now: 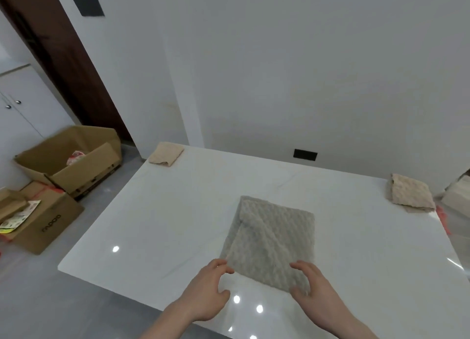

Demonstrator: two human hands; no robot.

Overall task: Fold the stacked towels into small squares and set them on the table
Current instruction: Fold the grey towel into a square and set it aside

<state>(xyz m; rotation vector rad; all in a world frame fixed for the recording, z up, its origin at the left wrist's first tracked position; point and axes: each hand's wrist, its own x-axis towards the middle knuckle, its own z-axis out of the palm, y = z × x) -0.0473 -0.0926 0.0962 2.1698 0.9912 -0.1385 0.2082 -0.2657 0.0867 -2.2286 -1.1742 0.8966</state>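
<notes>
We are mid-fold: the grey-beige textured towel point(269, 239) lies half-folded on the white glossy worktop point(157, 224) between our left hand point(207, 294) and right hand point(314, 291), fingers loosely spread at its near corners, gripping nothing. Next, probably pinch that edge and fold away.

Table point(157, 211) bare left of grey towel point(269, 239); folded towels at far-left point(166, 153), far-right point(409, 193) corners.
</notes>
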